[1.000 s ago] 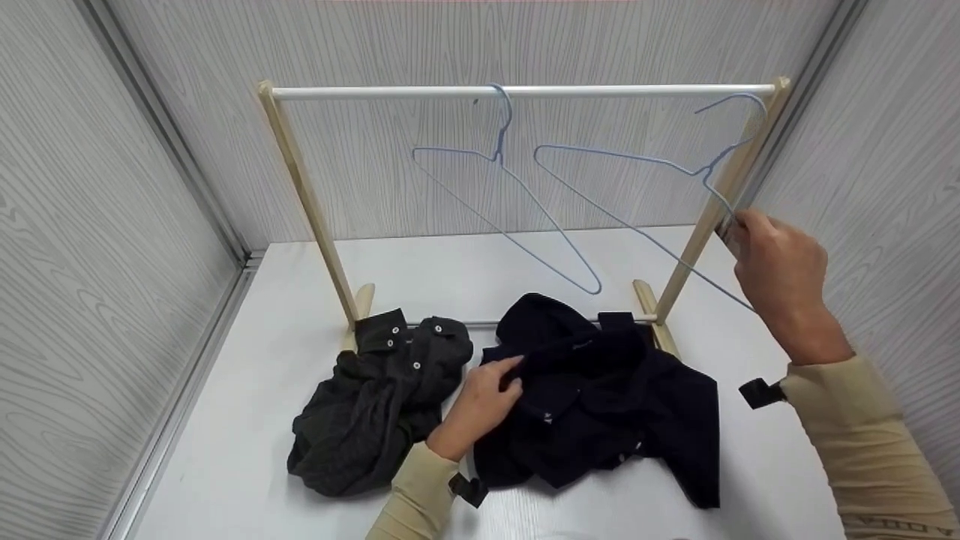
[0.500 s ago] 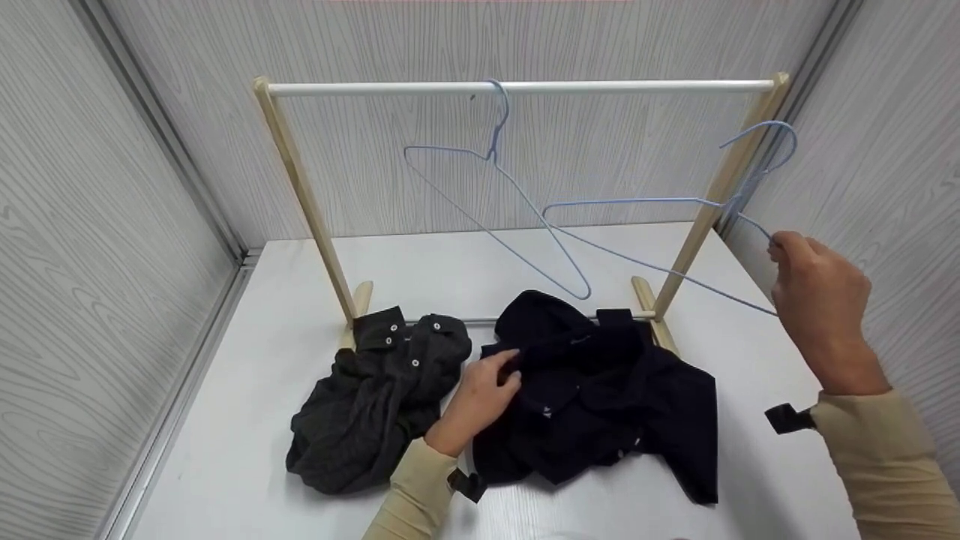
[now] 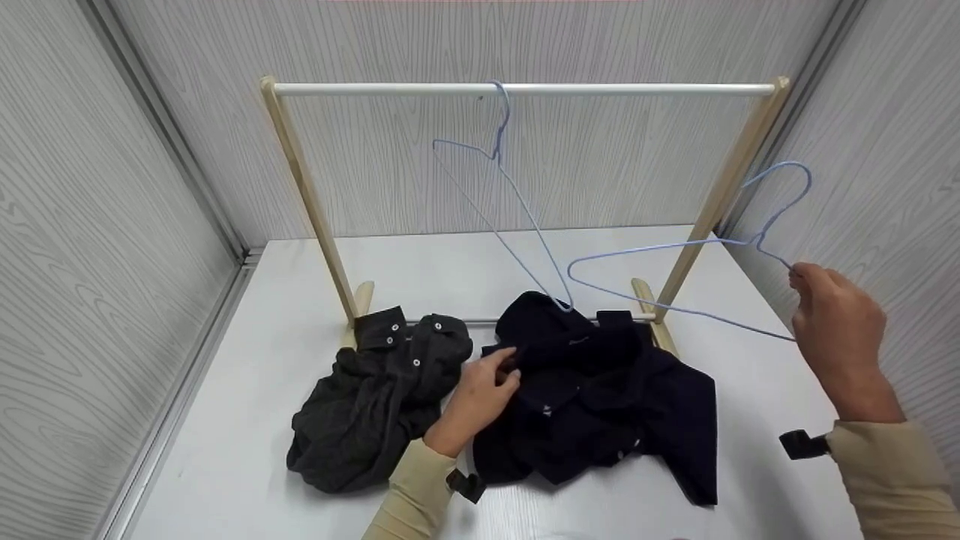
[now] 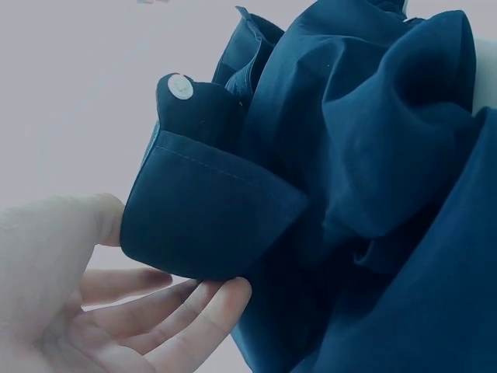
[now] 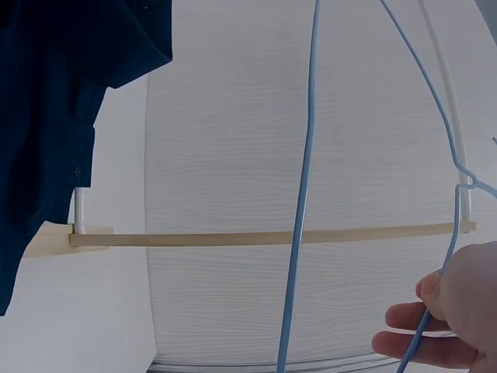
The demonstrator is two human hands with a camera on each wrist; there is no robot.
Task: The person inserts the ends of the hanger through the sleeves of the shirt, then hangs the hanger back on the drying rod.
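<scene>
With your left hand you grasp the navy shirt (image 3: 600, 412) by its edge on the bench (image 3: 247, 420), seemingly to steady it, while your right hand (image 3: 838, 330) pinches the blue hanger (image 5: 311, 116) by its right side, leaving the other end pointing left.

Three pale grey walls with dark, wavy wood-grain lines enclose the space: a back wall (image 3: 405, 202), a left wall (image 3: 82, 285) and a right wall (image 3: 907, 202). Grey metal strips (image 3: 161, 120) line the corners. A smooth white table (image 3: 225, 420) reaches the back wall, its surface softly reflecting light near the front.
</scene>
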